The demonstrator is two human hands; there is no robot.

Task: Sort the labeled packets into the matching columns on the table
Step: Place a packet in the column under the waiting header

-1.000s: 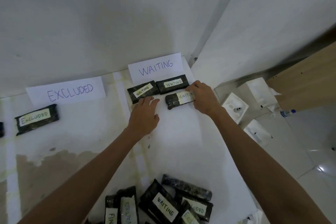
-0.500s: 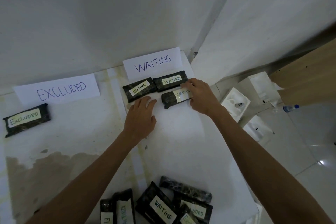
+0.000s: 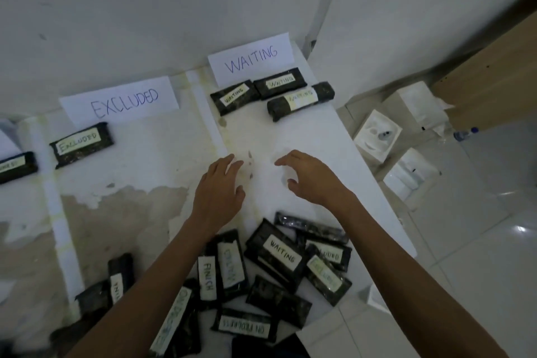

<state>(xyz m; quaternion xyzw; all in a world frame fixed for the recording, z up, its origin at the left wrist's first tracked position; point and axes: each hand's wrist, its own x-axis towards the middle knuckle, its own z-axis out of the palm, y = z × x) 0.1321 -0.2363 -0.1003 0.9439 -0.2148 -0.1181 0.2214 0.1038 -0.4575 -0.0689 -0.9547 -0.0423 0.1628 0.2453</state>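
White, stained counter [image 3: 290, 136] set against a pale wall. Both forearms reach forward side by side. The left hand [image 3: 219, 186] is palm down with fingers straight and together; the right hand [image 3: 311, 174] arches, fingers loosely curved, thumb apart. Neither holds anything, and contact with the counter cannot be told. Beyond the fingertips, three WAITING packets [image 3: 280, 83] lie just below the WAITING sign [image 3: 251, 57]. Left of the left hand, an EXCLUDED packet [image 3: 81, 144] lies below the EXCLUDED sign [image 3: 122, 100]. Unsorted packets [image 3: 279, 259] are heaped around the forearms.
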